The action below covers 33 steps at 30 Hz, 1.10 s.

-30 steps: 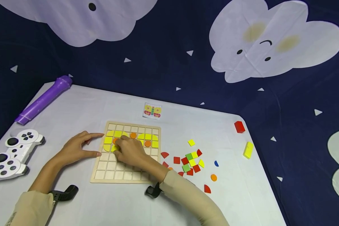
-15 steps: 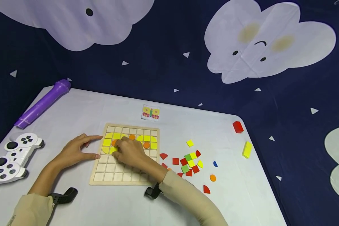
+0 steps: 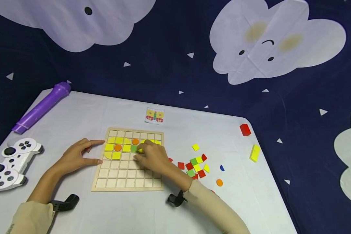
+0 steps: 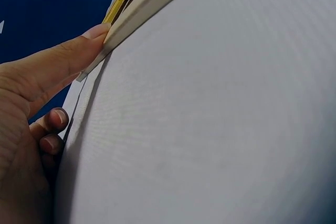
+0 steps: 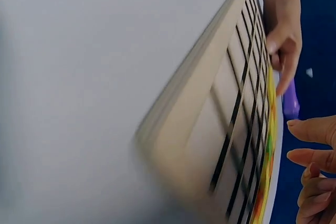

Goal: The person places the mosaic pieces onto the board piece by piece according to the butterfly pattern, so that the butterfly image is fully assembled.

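Observation:
A wooden grid board (image 3: pixel 114 183) lies on the table, its upper rows partly filled with yellow tiles (image 3: pixel 116 155), orange discs (image 3: pixel 118 148) and a green square tile (image 3: pixel 134 148). At the board's left edge is my left hand (image 3: pixel 79 155), thumb and forefinger stretched out and touching the rim. My right hand (image 3: pixel 153 157) hovers over the right half of the board, beside the green tile. In the right wrist view its thumb and forefinger stand apart, nothing between them, while the other fingers (image 5: pixel 317 198) curl loosely. That hand hides several tiles underneath.
Loose red, green and yellow tiles (image 3: pixel 190 173) lie scattered right of the board. A butterfly picture card (image 3: pixel 154 116) lies behind it. Purple microphone (image 3: pixel 42 107) and white game controller (image 3: pixel 14 162) sit at left; a red block (image 3: pixel 245 130) and yellow block (image 3: pixel 254 153) at far right.
My right hand has moved right across the board from the left orange disc, uncovering a yellow square and the green tile. My left hand has stayed at the board's edge.

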{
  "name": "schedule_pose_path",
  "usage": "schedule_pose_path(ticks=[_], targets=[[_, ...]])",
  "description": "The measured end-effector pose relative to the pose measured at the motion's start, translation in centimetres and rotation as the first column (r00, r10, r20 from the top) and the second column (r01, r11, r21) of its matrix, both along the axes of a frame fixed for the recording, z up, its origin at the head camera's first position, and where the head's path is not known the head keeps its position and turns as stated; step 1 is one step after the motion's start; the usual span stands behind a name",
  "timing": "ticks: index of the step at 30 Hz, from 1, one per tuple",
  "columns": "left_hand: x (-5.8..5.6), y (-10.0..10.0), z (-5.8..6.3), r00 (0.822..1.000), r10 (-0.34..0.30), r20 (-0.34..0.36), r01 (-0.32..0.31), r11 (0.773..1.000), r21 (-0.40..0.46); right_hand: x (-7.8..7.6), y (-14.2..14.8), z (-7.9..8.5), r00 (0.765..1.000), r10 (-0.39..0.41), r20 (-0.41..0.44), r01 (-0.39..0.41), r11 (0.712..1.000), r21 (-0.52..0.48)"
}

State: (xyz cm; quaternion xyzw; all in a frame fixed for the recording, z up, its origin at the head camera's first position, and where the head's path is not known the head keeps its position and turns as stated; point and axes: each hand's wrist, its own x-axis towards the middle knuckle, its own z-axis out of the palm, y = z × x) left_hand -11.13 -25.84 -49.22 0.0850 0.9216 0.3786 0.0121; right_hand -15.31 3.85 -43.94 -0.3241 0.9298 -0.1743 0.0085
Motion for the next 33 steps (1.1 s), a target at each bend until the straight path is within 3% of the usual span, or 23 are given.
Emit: schedule_pose_path(ticks=[7,11,17,23,30,33], targets=[[0.0,-0.1,0.1,1.0,0.003,-0.008,-0.002,1.0,0.002,-1.2,5.1,0.0,0.989,-0.142,0.026,0.143,0.989,-0.045],[0.0,-0.1,0.2,1.0,0.005,-0.024,-0.005,1.0,0.005,-1.6,7.7,0.1,0.976,-0.218,0.0,0.217,0.976,-0.031],[0.0,-0.1,0.1,1.0,0.007,-0.015,-0.007,1.0,-0.002,-2.3,11.2,-0.1,0.94,-0.342,-0.015,0.342,0.94,-0.012],[0.1,0.0,0.2,1.0,0.012,-0.003,-0.012,1.0,-0.013,-2.9,14.4,-0.5,0.91,-0.415,0.016,0.415,0.909,-0.036],[0.1,0.1,0.3,1.0,0.008,0.002,-0.008,1.0,-0.023,-3.1,17.0,-1.0,0.857,-0.515,0.006,0.515,0.857,-0.007],[0.2,0.1,0.3,1.0,0.009,0.002,-0.009,1.0,-0.021,-3.2,17.6,-1.1,0.847,-0.531,0.016,0.531,0.847,0.001]])
